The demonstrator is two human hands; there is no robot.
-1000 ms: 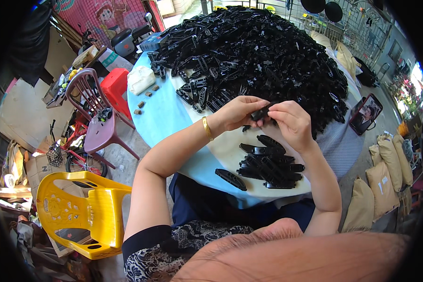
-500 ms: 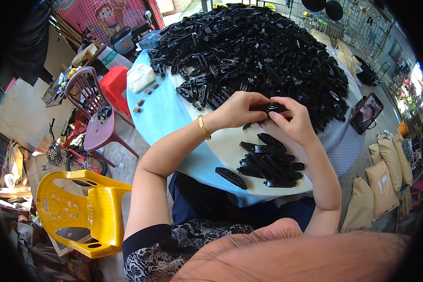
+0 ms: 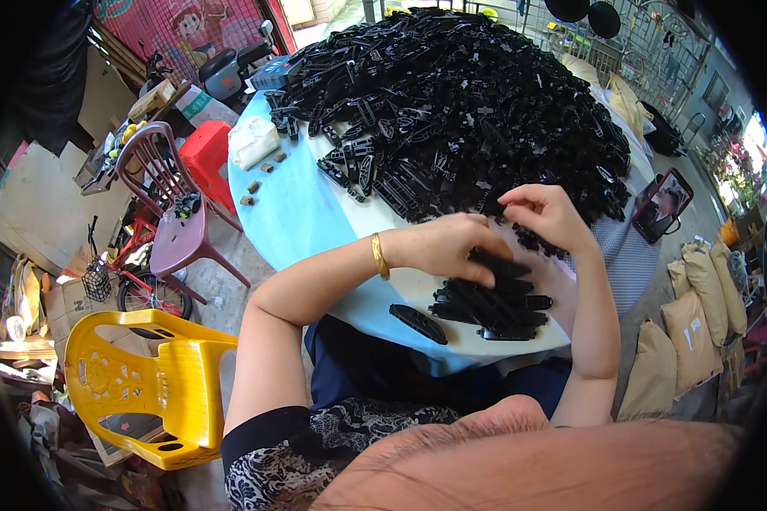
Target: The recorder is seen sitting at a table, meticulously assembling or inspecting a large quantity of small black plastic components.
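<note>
Near the centre of the frame, slightly right and low, a small stack of black plastic parts (image 3: 494, 302) is lying on the table (image 3: 315, 221). The parts are long, flat, narrow strips with rounded ends and cut-out slots, matte black, and they are resting roughly parallel, their long axes running from the frame's left to its lower right. One single strip (image 3: 418, 324) is lying apart just left of the stack, pointing the same slanted way. The left hand (image 3: 447, 245) is resting palm down on the upper left of the stack, its fingers curled loosely over the top pieces; whether it is gripping one I cannot tell. The right hand (image 3: 547, 213) is hovering just above and right of the stack, its fingertips pinched together at the edge of the big heap; whether anything is held between them is too small to tell. That big heap of black parts (image 3: 460, 102) is filling the upper middle of the frame, with pieces pointing every way. A phone (image 3: 663, 204) is lying at the right edge of the table.
</note>
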